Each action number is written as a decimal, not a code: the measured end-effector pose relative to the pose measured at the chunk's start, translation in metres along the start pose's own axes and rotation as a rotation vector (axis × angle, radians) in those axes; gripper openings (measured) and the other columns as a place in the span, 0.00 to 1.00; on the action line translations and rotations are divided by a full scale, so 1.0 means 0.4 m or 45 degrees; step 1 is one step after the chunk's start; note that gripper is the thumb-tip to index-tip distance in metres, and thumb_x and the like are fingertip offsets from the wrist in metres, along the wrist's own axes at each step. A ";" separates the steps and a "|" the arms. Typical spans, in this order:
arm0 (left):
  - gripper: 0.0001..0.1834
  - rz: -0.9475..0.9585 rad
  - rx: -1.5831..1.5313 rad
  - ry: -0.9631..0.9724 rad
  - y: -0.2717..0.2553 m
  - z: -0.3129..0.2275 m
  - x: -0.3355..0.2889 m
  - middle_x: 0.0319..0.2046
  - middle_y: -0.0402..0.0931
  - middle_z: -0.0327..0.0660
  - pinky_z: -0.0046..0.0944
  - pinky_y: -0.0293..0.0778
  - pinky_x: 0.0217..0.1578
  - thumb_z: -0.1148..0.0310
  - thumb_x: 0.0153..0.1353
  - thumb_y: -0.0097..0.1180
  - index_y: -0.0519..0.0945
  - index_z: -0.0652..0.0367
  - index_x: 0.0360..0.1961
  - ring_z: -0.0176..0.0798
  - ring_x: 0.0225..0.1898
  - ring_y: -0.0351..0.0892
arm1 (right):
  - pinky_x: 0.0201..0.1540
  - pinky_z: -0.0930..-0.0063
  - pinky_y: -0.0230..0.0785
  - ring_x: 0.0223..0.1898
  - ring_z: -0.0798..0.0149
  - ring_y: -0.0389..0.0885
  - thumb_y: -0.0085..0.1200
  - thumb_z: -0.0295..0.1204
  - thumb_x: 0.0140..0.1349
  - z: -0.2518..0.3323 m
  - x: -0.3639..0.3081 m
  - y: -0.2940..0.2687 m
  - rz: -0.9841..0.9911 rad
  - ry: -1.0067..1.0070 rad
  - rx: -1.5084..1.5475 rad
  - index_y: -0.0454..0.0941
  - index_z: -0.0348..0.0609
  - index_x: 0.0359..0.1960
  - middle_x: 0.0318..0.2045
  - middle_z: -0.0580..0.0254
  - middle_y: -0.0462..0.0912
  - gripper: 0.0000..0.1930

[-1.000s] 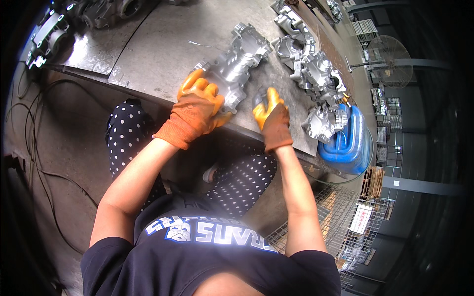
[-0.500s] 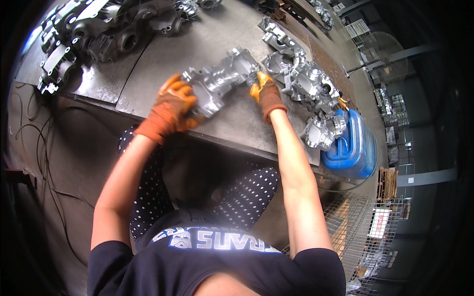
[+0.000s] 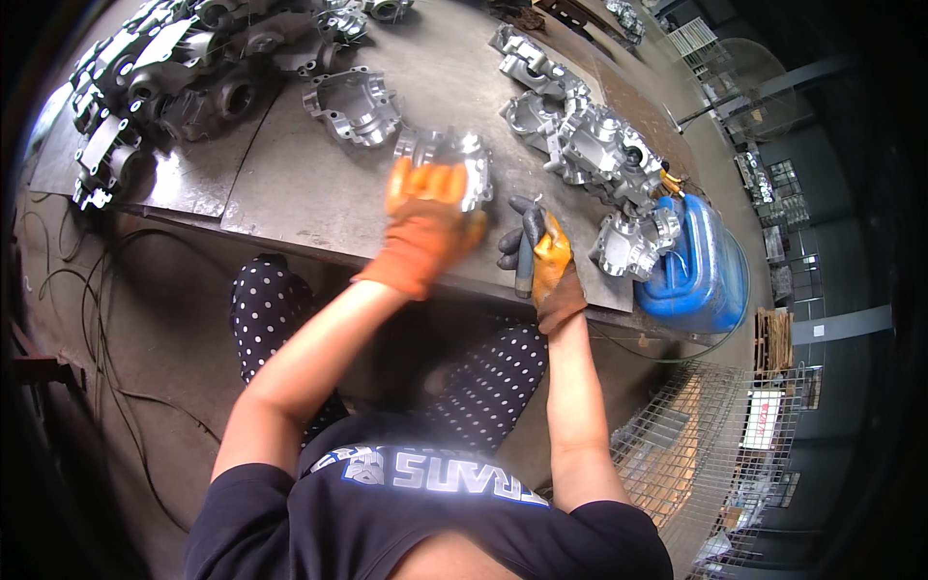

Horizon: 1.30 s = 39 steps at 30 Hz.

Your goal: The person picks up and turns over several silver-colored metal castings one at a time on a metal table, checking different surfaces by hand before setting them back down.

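My left hand [image 3: 425, 208], in an orange glove and smeared by motion, has its fingers curled over the near side of a silver metal casting [image 3: 474, 169] on the table. Just beyond it to the left lies a second open-sided metal casting [image 3: 353, 108], next to the first; whether they touch is hard to tell. Near the table's front edge, my right hand [image 3: 549, 256] wears a yellow-and-grey glove. Its fingers are closed around a slim dark-grey handled tool [image 3: 525, 269], whose exact kind I cannot make out.
A row of silver castings [image 3: 590, 140] runs along the right of the metal table [image 3: 290, 208]. Darker castings [image 3: 184, 72] are heaped at the far left. A blue plastic jerrycan [image 3: 701, 275] stands off the right edge, above a wire mesh cage [image 3: 667, 454]. Cables [image 3: 92, 319] trail on the floor at left.
My left hand has moved right, along the castings. My right hand has drawn back from them toward the front edge. One casting now lies farther back, free of both hands.
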State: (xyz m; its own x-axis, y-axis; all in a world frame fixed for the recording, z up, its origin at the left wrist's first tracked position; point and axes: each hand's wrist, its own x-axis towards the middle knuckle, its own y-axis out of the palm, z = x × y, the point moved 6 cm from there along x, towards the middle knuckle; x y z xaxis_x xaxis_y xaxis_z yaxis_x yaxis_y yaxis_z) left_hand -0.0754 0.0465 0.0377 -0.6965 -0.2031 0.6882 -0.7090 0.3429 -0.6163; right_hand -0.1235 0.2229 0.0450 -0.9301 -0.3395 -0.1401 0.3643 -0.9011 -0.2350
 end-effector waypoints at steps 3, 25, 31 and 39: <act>0.30 0.386 0.077 -0.159 0.132 -0.066 0.016 0.45 0.79 0.51 0.61 0.53 0.70 0.50 0.60 0.58 0.78 0.65 0.55 0.55 0.54 0.76 | 0.30 0.73 0.73 0.26 0.68 0.80 0.45 0.55 0.74 -0.035 -0.013 -0.038 -0.052 0.120 0.127 0.76 0.39 0.59 0.30 0.61 0.82 0.30; 0.30 0.437 0.314 -0.270 -0.140 0.147 -0.118 0.49 0.79 0.44 0.60 0.55 0.69 0.53 0.48 0.71 0.80 0.56 0.50 0.51 0.59 0.74 | 0.34 0.56 0.74 0.33 0.54 0.87 0.60 0.48 0.61 0.075 0.120 0.306 0.073 -0.827 -2.199 0.75 0.52 0.42 0.33 0.61 0.86 0.17; 0.20 0.423 0.329 -0.283 -0.110 0.174 -0.124 0.39 0.81 0.39 0.58 0.60 0.62 0.53 0.45 0.72 0.83 0.50 0.37 0.46 0.49 0.79 | 0.41 0.63 0.76 0.39 0.58 0.89 0.55 0.36 0.63 0.073 0.120 0.336 0.101 -0.465 -2.256 0.76 0.53 0.48 0.37 0.66 0.88 0.12; 0.19 0.390 0.307 -0.291 -0.106 0.180 -0.127 0.38 0.81 0.39 0.62 0.61 0.60 0.50 0.47 0.70 0.83 0.49 0.36 0.47 0.46 0.80 | 0.38 0.64 0.75 0.35 0.57 0.89 0.56 0.37 0.62 0.057 0.108 0.347 -0.062 -0.498 -2.232 0.77 0.52 0.44 0.32 0.65 0.88 0.11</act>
State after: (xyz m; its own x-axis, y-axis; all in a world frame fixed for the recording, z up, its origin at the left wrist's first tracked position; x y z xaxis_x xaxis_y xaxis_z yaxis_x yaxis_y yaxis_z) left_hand -0.0180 -0.0240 0.0012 -0.8654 -0.3322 0.3750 -0.4533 0.2003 -0.8686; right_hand -0.1141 0.0773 0.0283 -0.8015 -0.5960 0.0488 -0.2832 0.3064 -0.9088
